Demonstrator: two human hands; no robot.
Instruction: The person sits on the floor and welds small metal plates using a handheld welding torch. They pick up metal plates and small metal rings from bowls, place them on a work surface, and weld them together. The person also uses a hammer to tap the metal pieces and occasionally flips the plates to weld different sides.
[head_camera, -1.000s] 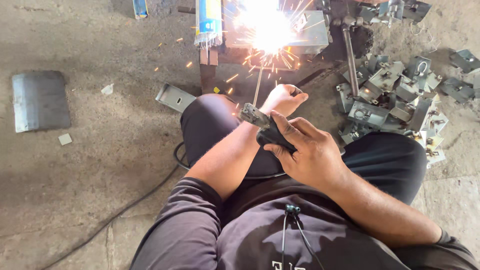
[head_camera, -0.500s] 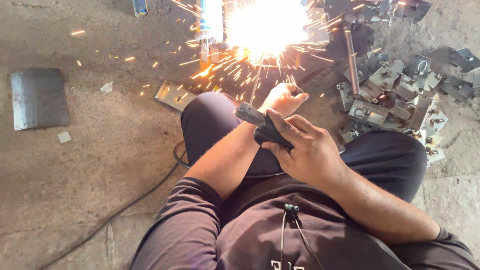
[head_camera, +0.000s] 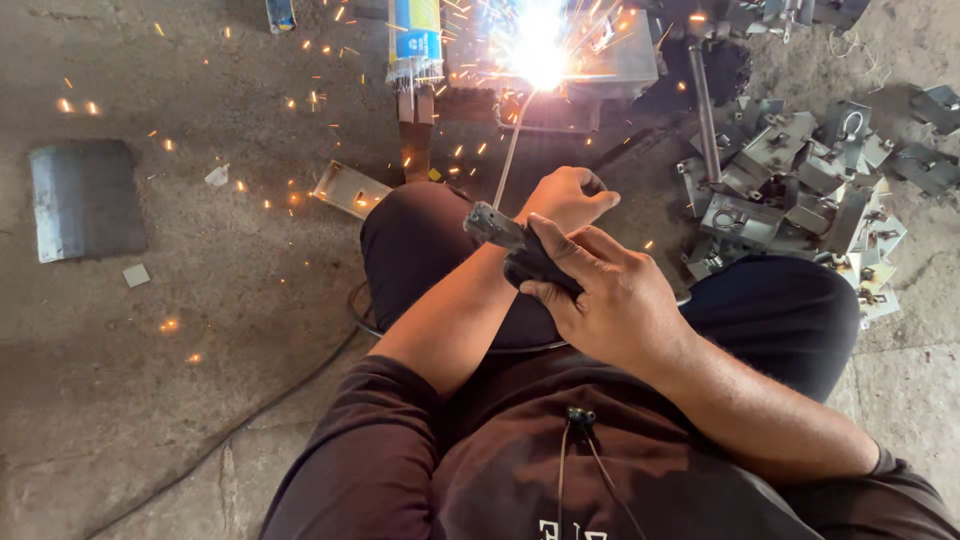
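My right hand grips the black handle of a welding electrode holder. A thin welding rod runs from it up to a bright white arc on a metal workpiece on the floor. Sparks scatter to the left over the concrete. My left hand is closed into a fist just beyond the holder, its forearm crossing under my right wrist. Whether it grips anything is hidden. I sit with my knees spread, in dark trousers and a dark shirt.
A heap of grey metal brackets lies at the right, with a steel bar standing by it. A curved grey plate lies at the left. A blue and yellow box and a small bracket lie ahead. A black cable crosses the floor.
The arc flared into a big burst of sparks half a second ago and has shrunk to a smaller point. Both hands stay nearly where they were.
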